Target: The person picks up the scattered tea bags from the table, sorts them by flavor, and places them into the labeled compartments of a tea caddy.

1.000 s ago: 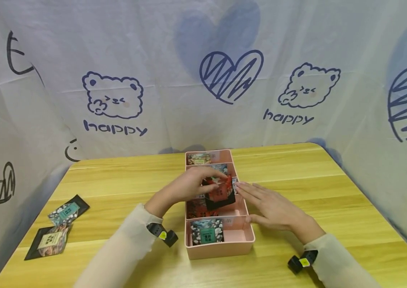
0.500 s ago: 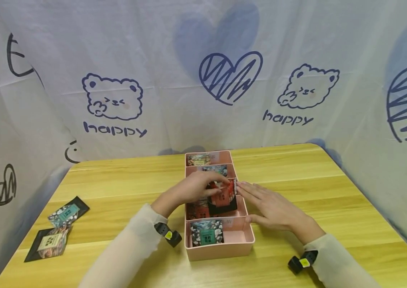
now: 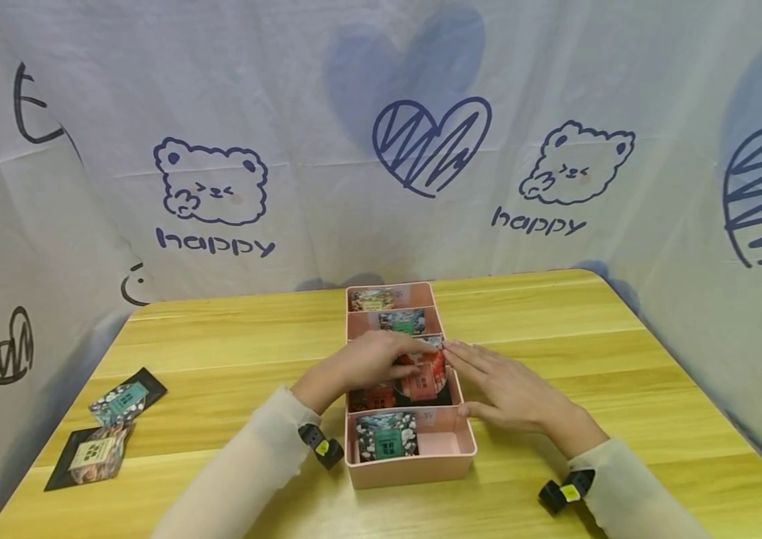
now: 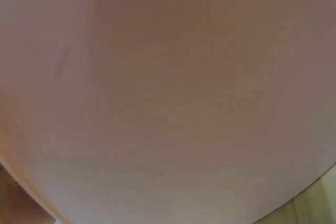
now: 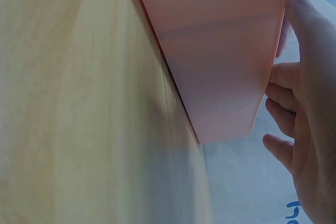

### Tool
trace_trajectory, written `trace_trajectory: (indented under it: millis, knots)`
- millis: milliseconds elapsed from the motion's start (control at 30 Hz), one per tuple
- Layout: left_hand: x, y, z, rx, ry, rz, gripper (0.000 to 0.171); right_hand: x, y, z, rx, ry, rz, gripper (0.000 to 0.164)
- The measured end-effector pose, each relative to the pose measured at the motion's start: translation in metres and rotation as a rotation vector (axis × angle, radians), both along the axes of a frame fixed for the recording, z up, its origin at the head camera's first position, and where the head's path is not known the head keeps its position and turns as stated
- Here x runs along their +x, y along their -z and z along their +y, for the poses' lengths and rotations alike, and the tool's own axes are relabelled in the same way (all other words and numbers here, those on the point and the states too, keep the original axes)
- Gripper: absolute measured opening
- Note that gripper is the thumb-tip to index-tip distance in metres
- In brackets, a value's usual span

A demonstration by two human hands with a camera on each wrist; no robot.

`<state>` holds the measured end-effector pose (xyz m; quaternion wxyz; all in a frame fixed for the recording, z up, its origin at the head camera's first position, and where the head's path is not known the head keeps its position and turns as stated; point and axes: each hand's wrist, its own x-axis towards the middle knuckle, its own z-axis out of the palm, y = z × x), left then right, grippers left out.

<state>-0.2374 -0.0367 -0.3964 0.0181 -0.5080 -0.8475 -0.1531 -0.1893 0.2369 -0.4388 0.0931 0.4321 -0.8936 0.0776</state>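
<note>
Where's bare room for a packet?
Bare table lies between the loose packets and the pink box, and beyond the right hand. The box's nearest compartment is bare at right. Crowded: mid-box, around the left hand and red packet.

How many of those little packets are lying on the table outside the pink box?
2. A teal-labelled packet and, nearer the viewer, a cream-labelled packet, both left of the pink box. Sleeves might hide others.

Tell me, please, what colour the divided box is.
The divided box is pink, which shows best in the head view.
</note>
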Motion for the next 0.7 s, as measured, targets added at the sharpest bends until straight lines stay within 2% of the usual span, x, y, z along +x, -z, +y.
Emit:
trace_trajectory:
  millis: [167, 367, 533, 700]
  knots:
    - [0.002, 0.002, 0.003, -0.023, 0.027, 0.04, 0.039, 0.0, -0.001, 0.0, -0.008, 0.001, -0.007, 0.08]
    - [0.005, 0.005, 0.003, -0.009, 0.044, 0.08, 0.04, 0.001, -0.002, -0.002, -0.017, 0.002, -0.013, 0.081]
    - [0.007, 0.01, 0.002, -0.008, 0.047, 0.089, 0.04, 0.001, -0.001, -0.002, -0.025, 0.006, -0.025, 0.08]
    - [0.009, 0.011, 0.004, -0.018, 0.046, 0.136, 0.038, 0.002, -0.002, -0.002, -0.026, 0.013, -0.037, 0.08]
